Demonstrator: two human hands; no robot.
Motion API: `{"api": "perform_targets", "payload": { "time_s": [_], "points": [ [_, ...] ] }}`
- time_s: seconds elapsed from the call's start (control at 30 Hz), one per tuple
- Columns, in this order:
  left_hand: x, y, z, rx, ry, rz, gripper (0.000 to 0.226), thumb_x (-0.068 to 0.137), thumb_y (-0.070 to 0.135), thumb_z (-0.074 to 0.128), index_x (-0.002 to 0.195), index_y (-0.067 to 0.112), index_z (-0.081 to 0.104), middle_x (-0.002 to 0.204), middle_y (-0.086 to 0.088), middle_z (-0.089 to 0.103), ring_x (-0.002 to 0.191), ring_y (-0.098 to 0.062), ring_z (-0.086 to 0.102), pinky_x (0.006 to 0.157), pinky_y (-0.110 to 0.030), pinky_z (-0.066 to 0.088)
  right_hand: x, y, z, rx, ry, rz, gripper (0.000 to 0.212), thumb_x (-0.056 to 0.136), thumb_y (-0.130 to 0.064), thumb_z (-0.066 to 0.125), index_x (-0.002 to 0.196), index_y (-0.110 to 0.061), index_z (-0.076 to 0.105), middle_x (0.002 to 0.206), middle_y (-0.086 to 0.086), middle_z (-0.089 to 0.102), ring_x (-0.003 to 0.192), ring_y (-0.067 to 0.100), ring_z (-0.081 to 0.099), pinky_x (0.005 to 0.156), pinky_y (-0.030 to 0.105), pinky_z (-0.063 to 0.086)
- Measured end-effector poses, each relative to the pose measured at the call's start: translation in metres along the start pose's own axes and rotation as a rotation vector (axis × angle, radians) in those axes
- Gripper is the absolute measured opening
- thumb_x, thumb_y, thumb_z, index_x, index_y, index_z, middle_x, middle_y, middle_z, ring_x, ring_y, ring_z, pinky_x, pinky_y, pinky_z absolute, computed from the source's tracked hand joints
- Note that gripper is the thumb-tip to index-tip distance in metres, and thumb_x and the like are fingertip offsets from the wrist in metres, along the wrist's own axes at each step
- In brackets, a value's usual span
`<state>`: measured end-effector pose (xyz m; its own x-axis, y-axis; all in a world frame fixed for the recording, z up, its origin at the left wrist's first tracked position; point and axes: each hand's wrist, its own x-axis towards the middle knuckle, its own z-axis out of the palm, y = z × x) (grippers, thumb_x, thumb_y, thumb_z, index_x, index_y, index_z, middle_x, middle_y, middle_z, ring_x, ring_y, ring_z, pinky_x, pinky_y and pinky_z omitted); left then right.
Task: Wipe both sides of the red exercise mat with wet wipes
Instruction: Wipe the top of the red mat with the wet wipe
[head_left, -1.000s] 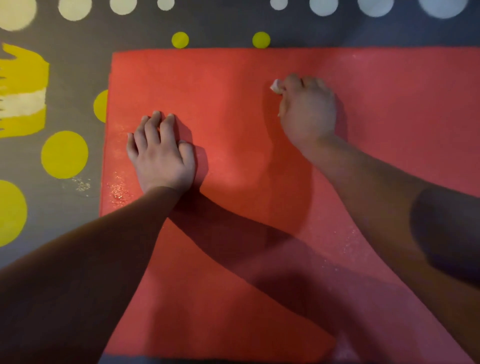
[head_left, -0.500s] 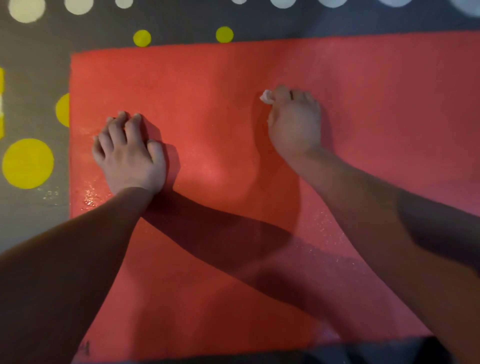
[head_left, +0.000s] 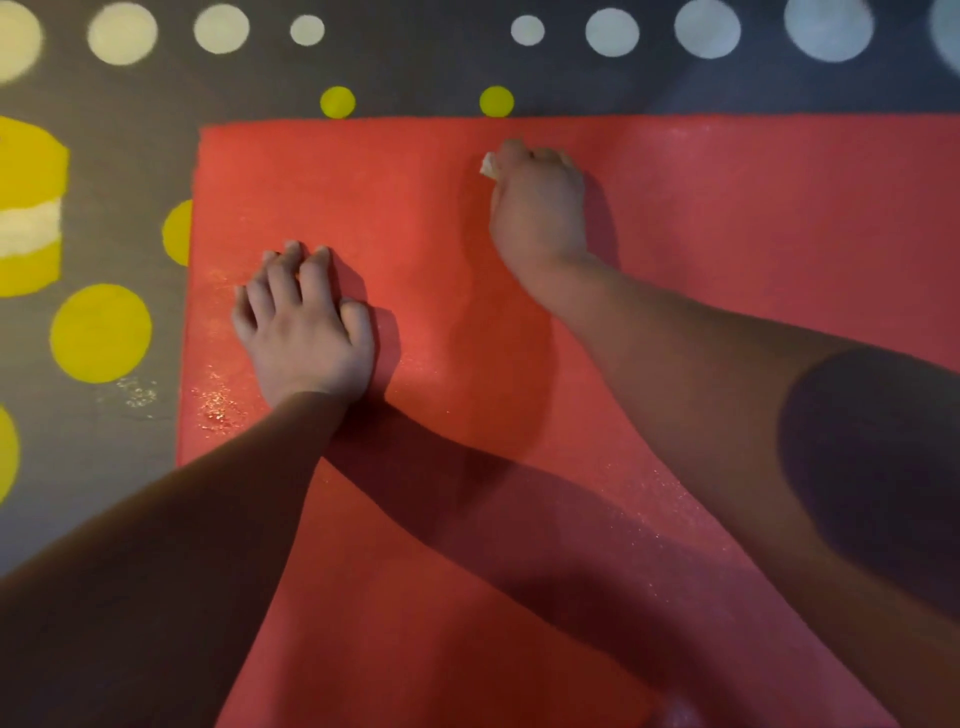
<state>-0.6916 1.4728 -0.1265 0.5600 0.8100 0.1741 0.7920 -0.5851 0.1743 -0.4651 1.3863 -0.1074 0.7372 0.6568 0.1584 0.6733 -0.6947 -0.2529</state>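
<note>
Your left hand (head_left: 306, 332) rests palm-down, fingers loosely spread, on the red exercise mat (head_left: 727, 234), a grainy foam rectangle that runs from centre frame out past 3 o'clock and glistens with wet specks near its 9 o'clock edge. Toward 12 o'clock your right hand (head_left: 537, 208) curls around a crumpled white wet wipe (head_left: 488, 165), pressing it to the mat near the far edge. Underneath lies a grey floor covering (head_left: 130, 171) printed with yellow dots (head_left: 101, 332) and white dots (head_left: 613, 32).
</note>
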Motion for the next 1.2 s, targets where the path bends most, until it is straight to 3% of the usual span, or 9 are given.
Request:
{"api": "perform_targets", "payload": {
  "time_s": [0.2,0.43,0.63,0.67,0.8,0.9,1.03,1.13,1.2],
  "points": [
    [0.001,-0.001,0.002,0.010,0.007,-0.003,0.056,0.088,0.037,0.048,0.142,0.021,0.052,0.152,-0.007,0.046,0.142,-0.033,0.038,0.117,-0.055,0.026,-0.020,-0.010,0.006,0.194,-0.100,-0.587,0.020,0.087,-0.011,0.059,0.102,-0.014,0.071,0.083,0.010,0.068,0.077,0.034,0.061,0.078,0.039,0.042],
    [0.002,0.000,0.003,0.023,0.018,0.003,0.056,0.088,0.038,0.048,0.141,0.021,0.053,0.152,-0.006,0.047,0.143,-0.031,0.038,0.118,-0.054,0.025,0.043,-0.014,0.012,-0.003,0.039,0.037,0.028,0.094,-0.017,0.042,0.110,-0.012,0.065,0.102,0.014,0.070,0.096,0.036,0.062,0.085,0.040,0.042],
    [0.002,0.000,0.001,0.014,0.011,0.002,0.056,0.088,0.039,0.047,0.141,0.021,0.053,0.152,-0.006,0.048,0.143,-0.031,0.038,0.118,-0.054,0.025,0.021,-0.040,0.015,0.174,-0.141,-0.497,0.025,0.081,-0.010,0.055,0.100,-0.012,0.071,0.090,0.013,0.072,0.084,0.034,0.065,0.081,0.038,0.042],
    [0.001,0.001,0.000,0.013,0.008,0.001,0.056,0.088,0.039,0.047,0.141,0.021,0.053,0.152,-0.006,0.048,0.144,-0.031,0.037,0.118,-0.054,0.024,0.029,-0.024,0.009,0.181,-0.136,-0.477,0.029,0.079,-0.009,0.055,0.103,-0.012,0.071,0.092,0.013,0.072,0.086,0.034,0.065,0.083,0.038,0.044],
    [0.001,0.002,0.000,0.014,-0.013,-0.005,0.057,0.089,0.040,0.046,0.143,0.021,0.051,0.153,-0.006,0.046,0.145,-0.030,0.035,0.120,-0.053,0.022,0.046,0.037,-0.008,-0.031,-0.071,0.036,0.030,0.090,-0.012,0.047,0.118,-0.012,0.059,0.111,0.015,0.069,0.106,0.037,0.059,0.093,0.039,0.041],
    [0.002,0.001,0.000,0.016,-0.021,-0.005,0.057,0.089,0.040,0.046,0.143,0.021,0.050,0.154,-0.005,0.045,0.146,-0.030,0.034,0.120,-0.053,0.022,0.054,0.018,0.001,-0.091,-0.005,0.166,0.027,0.094,-0.013,0.042,0.116,-0.011,0.056,0.113,0.016,0.067,0.108,0.036,0.059,0.089,0.040,0.041],
    [0.004,0.000,-0.002,0.021,-0.020,-0.008,0.058,0.088,0.040,0.046,0.142,0.021,0.051,0.153,-0.006,0.046,0.145,-0.030,0.035,0.119,-0.054,0.023,0.043,-0.043,0.017,0.166,-0.123,-0.082,0.019,0.092,-0.014,0.044,0.095,-0.010,0.062,0.094,0.016,0.069,0.090,0.037,0.064,0.074,0.040,0.044],
    [0.004,0.001,-0.003,0.017,-0.026,-0.005,0.058,0.088,0.041,0.045,0.142,0.021,0.052,0.153,-0.006,0.046,0.145,-0.030,0.035,0.119,-0.054,0.022,0.039,-0.040,0.014,0.192,-0.228,-0.387,0.016,0.088,-0.014,0.050,0.095,-0.010,0.064,0.091,0.013,0.070,0.089,0.036,0.062,0.080,0.040,0.044],
    [0.003,0.002,-0.003,0.008,-0.039,-0.007,0.059,0.088,0.041,0.043,0.142,0.020,0.051,0.154,-0.006,0.045,0.146,-0.030,0.034,0.120,-0.054,0.021,0.057,-0.020,0.011,0.114,-0.198,-0.379,0.020,0.086,-0.014,0.055,0.102,-0.012,0.067,0.095,0.011,0.071,0.092,0.034,0.062,0.085,0.040,0.045]
  ]
}}
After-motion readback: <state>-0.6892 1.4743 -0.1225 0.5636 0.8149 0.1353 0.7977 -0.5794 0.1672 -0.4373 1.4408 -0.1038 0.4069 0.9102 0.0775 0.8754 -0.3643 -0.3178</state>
